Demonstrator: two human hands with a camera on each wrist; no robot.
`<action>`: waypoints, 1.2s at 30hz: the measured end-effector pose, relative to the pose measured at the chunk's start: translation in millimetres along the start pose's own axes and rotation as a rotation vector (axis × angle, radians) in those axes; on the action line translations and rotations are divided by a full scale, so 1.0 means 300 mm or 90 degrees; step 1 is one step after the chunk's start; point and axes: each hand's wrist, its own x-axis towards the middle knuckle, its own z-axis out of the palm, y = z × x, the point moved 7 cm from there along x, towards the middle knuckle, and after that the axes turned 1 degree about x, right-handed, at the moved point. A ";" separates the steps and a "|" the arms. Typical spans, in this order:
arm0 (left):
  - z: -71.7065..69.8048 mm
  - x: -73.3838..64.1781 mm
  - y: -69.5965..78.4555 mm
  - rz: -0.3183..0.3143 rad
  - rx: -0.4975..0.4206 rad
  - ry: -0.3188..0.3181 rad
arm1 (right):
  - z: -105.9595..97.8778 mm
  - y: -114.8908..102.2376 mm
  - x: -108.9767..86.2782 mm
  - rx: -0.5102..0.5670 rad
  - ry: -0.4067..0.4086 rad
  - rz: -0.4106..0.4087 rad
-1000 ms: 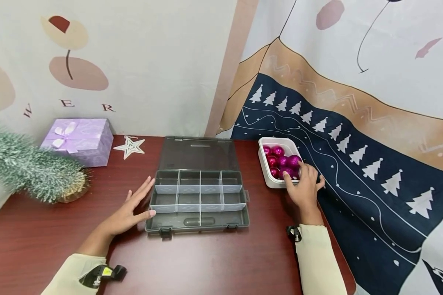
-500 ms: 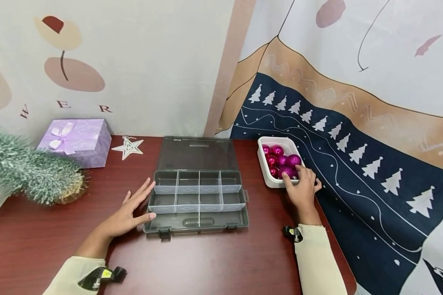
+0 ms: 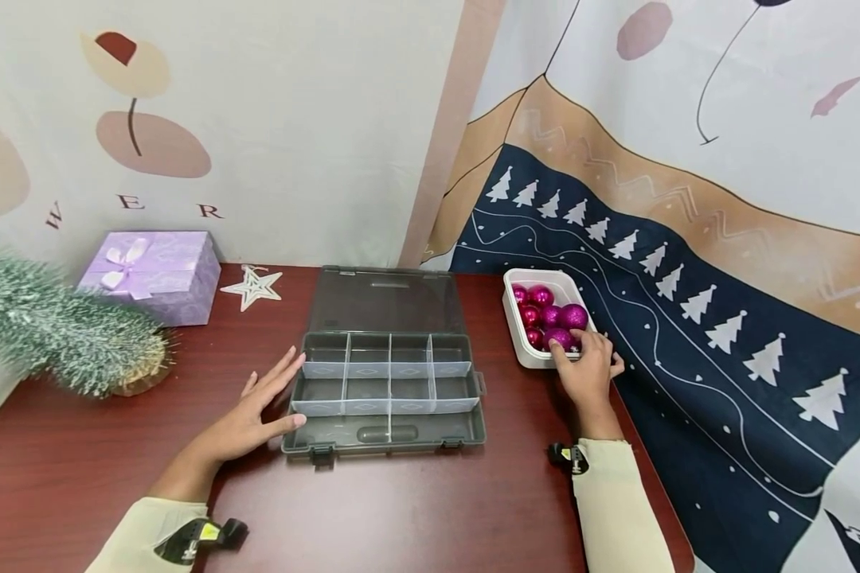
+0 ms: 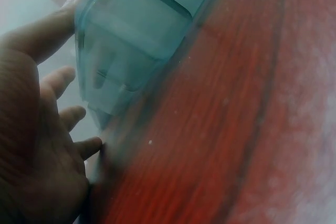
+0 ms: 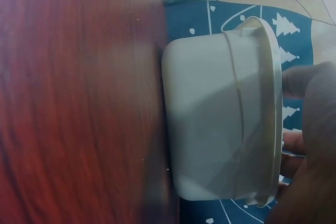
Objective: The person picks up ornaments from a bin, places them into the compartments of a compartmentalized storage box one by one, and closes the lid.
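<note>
right hand (image 3: 588,370): is resting over the near right corner of the white tub (image 3: 536,356), thumb and fingers bending around the nearest glitter ball (image 3: 559,337); whether it is pinching that ball i cannot tell.
left hand (image 3: 254,414): is lying palm down at the left side of the divided box (image 3: 383,448), fingers straight and spread, holding nothing; the thumb tip seems to be touching the rim.
pink balls (image 3: 530,315): are sitting together in the tub, shiny ones mostly left, glittery ones right.
tub: is standing on the table (image 3: 401,509), to the right of the box.
ball step: the person appears to be taking a ball from the tub, at the grasping stage, the left hand perhaps steadying the box.
next move: is likely calling for a sure pinch and a lift above the tub's rim without dragging neighbouring balls along.
lid (image 3: 387,302): is lying folded back behind the compartments.
head view: is showing the balls and every divider, which both wrist views are missing.
right wrist view: is showing the tub's side wall, a ridge (image 5: 239,93) below its rim, and fingertips partly hiding behind that rim.
left wrist view: is showing the box's see-through end wall beside the fingers, though blurring the contact.
</note>
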 end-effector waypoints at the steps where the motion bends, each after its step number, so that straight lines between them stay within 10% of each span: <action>1: -0.001 0.000 0.003 0.002 -0.001 0.001 | 0.001 0.000 0.002 0.002 -0.001 0.003; 28: -0.003 -0.007 -0.005 -0.005 0.009 0.003 | -0.057 -0.168 0.011 0.162 0.120 -0.201; 36: 0.000 -0.002 0.001 -0.003 0.006 -0.001 | -0.034 -0.176 0.029 0.280 0.055 -0.056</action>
